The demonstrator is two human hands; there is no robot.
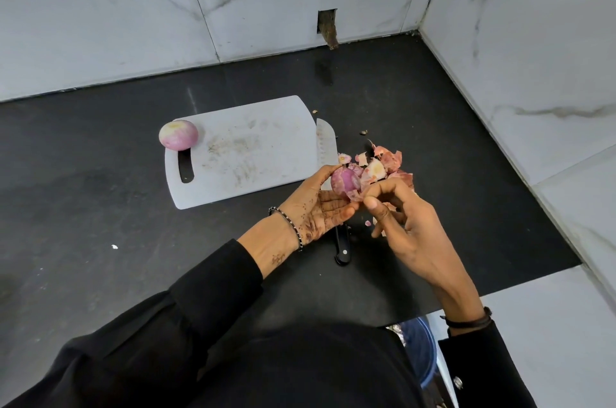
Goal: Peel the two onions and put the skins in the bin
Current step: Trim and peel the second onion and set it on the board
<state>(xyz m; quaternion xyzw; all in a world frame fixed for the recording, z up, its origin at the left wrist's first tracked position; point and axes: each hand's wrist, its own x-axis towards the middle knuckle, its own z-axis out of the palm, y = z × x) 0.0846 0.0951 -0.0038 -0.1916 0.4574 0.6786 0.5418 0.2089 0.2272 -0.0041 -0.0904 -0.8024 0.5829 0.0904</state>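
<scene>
Black counter (100, 190), left hand (320, 207) palm-up cradling onion (345, 179) in curled fingers (336, 211), right hand (410, 224) fingers pinching its loose skin (355, 196)

Your purples against black and white
Your held onion (346, 180) is purple, skins (388, 159) pinkish-orange, board (260, 154) white, counter (100, 174) black, walls (100, 24) grey-veined white.

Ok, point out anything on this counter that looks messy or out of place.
Onion skins lie loose on the counter right of the cutting board, not binned. The knife lies off the board, along its right edge. A rough hole gapes in the back wall tile.
</scene>
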